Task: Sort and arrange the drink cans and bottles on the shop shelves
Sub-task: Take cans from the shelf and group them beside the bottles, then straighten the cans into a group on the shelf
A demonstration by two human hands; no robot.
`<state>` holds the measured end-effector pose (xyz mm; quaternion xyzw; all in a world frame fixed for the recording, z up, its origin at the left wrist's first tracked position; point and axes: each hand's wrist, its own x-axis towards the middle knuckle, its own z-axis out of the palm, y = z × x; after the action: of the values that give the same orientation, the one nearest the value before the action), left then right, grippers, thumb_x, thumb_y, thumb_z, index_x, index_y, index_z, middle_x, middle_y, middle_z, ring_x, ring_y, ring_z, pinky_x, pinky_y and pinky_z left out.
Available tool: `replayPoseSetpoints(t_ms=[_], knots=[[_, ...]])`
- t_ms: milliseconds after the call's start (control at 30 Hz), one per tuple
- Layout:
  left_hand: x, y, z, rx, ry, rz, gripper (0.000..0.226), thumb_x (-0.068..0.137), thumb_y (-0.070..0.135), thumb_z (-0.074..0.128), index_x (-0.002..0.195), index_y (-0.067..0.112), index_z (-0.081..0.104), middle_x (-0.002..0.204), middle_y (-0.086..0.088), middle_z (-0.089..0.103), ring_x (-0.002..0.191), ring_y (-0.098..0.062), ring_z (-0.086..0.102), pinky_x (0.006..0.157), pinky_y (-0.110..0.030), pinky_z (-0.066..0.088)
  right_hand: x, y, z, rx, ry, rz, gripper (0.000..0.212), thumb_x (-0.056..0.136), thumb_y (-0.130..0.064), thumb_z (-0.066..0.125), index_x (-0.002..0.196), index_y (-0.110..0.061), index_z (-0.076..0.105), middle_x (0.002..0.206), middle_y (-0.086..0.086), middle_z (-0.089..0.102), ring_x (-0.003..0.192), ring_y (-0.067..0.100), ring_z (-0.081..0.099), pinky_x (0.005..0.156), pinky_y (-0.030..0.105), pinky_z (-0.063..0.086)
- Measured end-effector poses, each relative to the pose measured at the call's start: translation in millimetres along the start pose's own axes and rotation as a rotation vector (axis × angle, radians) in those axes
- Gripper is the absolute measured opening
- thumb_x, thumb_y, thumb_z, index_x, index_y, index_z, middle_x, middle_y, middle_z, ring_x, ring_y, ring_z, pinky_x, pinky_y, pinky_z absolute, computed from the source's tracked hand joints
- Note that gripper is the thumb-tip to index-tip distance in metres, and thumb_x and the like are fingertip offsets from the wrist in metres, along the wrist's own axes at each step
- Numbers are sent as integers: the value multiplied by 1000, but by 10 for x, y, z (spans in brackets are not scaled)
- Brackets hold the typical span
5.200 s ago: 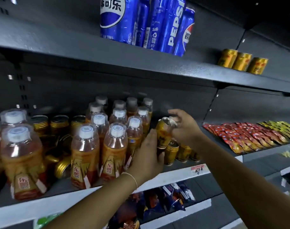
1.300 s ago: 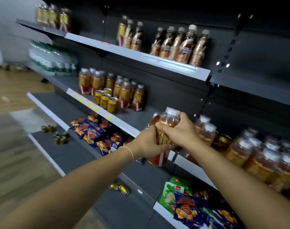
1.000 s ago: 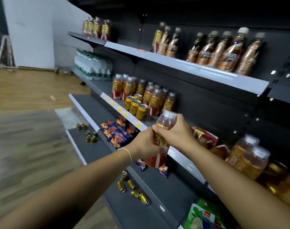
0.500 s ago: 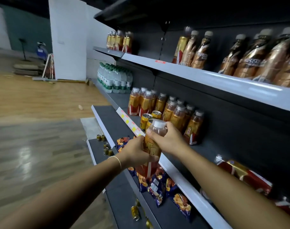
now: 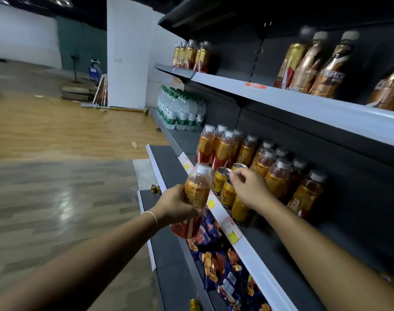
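Dark grey shelving (image 5: 276, 250) with white price rails is running down the right of the frame. At left a wooden floor (image 5: 57, 135) is stretching away toward a white pillar (image 5: 128, 52). On the middle shelf four gold cans (image 5: 221, 181) are standing in front of about eleven orange bottles (image 5: 277, 178). The left hand (image 5: 175, 205) is gripping one tilted bottle (image 5: 198, 191) around its middle, just off the shelf edge at mid-frame. The right hand (image 5: 251, 189) is hovering over the cans with fingers curled; whether it is gripping one I cannot tell.
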<state>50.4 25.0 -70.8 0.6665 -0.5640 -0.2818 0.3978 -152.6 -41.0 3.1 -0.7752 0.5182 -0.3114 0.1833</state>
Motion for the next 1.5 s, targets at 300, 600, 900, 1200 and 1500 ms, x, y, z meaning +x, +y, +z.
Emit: replayPoseSetpoints(t_ms=[300, 600, 900, 1200, 1500], knots=[[1031, -150, -139, 61, -22, 38, 49, 59, 42, 86, 93, 26, 55, 86, 8, 64, 75, -8, 60, 54, -20, 46, 665, 8, 322, -177, 30, 27, 29, 97, -23, 56, 124, -17, 63, 119, 0, 64, 98, 10, 54, 85, 24, 45], [2134, -128, -136, -2, -145, 159, 53, 64, 39, 87, 101, 25, 51, 94, 7, 60, 84, -9, 57, 59, -17, 43, 1297, 203, 650, -402, 57, 282, 41, 99, -30, 52, 138, -17, 53, 138, 9, 52, 126, 28, 51, 105, 39, 46], [2754, 43, -88, 89, -391, 310, 46, 69, 36, 85, 100, 19, 56, 88, 5, 59, 79, -8, 54, 57, -20, 41, 1468, 424, 912, -517, 87, 517, 56, 103, -42, 37, 151, -14, 37, 156, 9, 38, 144, 27, 32, 119, 37, 27], [2970, 278, 148, -173, -461, 442, 62, 71, 28, 87, 115, 25, 43, 100, 18, 54, 97, -8, 55, 70, -12, 41, 1409, 408, 955, -563, 146, 528, 54, 103, -37, 36, 152, -14, 36, 160, 4, 33, 149, 19, 25, 120, 30, 18], [2957, 95, 548, -161, -393, 501, 67, 73, 27, 85, 126, 19, 46, 128, -6, 48, 120, -24, 47, 103, -35, 40, 1370, 376, 984, -555, 202, 598, 53, 99, -29, 40, 150, -15, 40, 158, 4, 36, 146, 21, 31, 118, 34, 25]])
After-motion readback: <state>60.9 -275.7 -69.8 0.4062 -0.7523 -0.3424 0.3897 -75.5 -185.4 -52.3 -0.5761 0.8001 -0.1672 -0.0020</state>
